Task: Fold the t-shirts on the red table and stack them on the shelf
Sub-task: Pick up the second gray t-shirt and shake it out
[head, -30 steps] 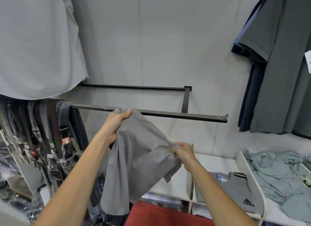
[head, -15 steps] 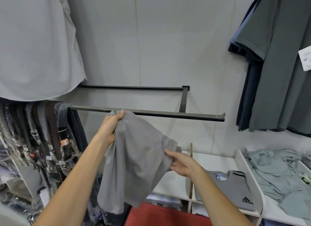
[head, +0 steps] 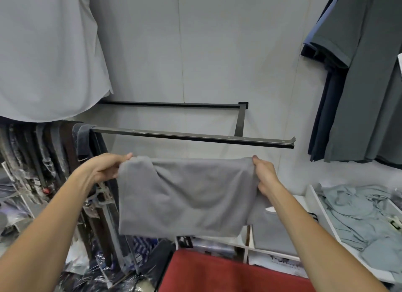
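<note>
Shirt (head: 187, 196) hangs in the air above the red table (head: 228, 272), long axis level between my hands, left hand (head: 104, 168) and right hand (head: 264, 174) each clenched on a top corner, with the shelf (head: 313, 196) nearer my right.

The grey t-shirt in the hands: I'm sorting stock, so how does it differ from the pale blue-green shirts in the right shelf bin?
The grey t-shirt is held in the air, stretched flat between the left hand and right hand; the pale blue-green shirts lie in the white shelf bin. The grey one is a single, fairly smooth garment; the blue-green ones are a rumpled, unfolded heap. The colours differ: mid grey against light blue-green. Both look like soft knit fabric.
</note>
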